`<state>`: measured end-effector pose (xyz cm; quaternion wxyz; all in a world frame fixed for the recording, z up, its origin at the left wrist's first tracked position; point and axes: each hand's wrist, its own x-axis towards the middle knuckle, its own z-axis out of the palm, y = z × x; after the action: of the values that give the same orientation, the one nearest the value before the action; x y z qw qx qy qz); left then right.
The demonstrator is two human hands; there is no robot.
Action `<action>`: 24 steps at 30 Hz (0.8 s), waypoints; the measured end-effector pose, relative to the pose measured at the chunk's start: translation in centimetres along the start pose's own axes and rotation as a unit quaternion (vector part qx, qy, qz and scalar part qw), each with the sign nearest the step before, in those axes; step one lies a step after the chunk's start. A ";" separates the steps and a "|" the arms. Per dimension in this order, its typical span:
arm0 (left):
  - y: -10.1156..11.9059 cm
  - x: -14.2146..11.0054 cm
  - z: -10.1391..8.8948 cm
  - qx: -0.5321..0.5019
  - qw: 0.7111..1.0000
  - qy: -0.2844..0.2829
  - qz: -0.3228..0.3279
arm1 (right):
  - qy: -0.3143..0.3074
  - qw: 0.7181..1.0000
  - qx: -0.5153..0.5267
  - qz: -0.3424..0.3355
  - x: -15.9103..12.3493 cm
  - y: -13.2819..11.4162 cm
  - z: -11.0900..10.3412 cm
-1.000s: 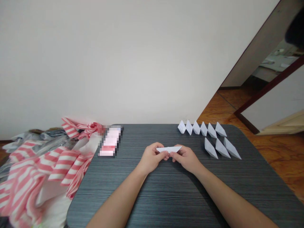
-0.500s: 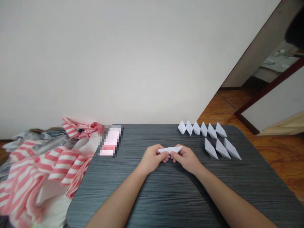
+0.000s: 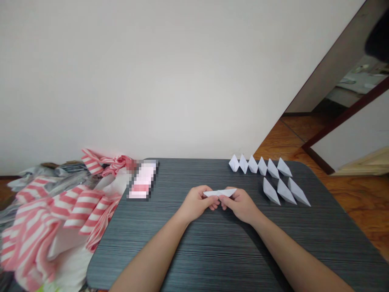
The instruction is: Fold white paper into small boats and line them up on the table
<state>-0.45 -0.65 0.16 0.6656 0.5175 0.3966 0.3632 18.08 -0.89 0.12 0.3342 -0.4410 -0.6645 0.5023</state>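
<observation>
Both hands grip one white folded paper boat (image 3: 219,192) over the middle of the dark table. My left hand (image 3: 197,202) pinches its left half, thumb on the near side and fingers curled behind and below. On the other half, my right hand (image 3: 240,205) has its thumb pressed close to the left thumb. The boat's pointed ends stick out above the hands, and its lower part is hidden by the thumbs. To the right, several more folded paper boats (image 3: 252,164) stand in a back row, with three paper boats (image 3: 286,191) in front of them.
A pixelated pink-and-white flat object (image 3: 141,180) lies at the back left of the dark, ribbed table (image 3: 182,251). Beyond the left edge is a heap of red-and-white striped cloth (image 3: 36,239). A wall (image 3: 182,81) rises behind; wooden floor (image 3: 358,194) shows on the right.
The hands keep their pinch on the paper boat with hardly any movement. The whole view has shifted very slightly, and the other boats stay in place.
</observation>
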 end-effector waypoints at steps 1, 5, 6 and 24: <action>0.0 0.0 0.0 -0.005 1.000 -0.001 -0.004 | 0.004 1.000 0.001 -0.001 0.0 -0.1 0.0; 0.3 0.1 -0.1 0.007 1.000 -0.022 -0.011 | 0.012 1.000 -0.003 0.005 -0.1 -0.2 0.0; 0.3 0.1 -0.1 0.016 0.999 -0.029 -0.011 | 0.012 1.000 -0.003 0.004 -0.1 -0.2 0.1; 0.4 -0.1 0.0 0.006 1.000 -0.002 -0.011 | 0.012 1.000 0.017 0.013 0.0 0.1 0.0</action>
<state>-0.55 -0.65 0.55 0.6672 0.5180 0.4032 0.3519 18.15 -0.88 0.07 0.3432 -0.4496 -0.6458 0.5129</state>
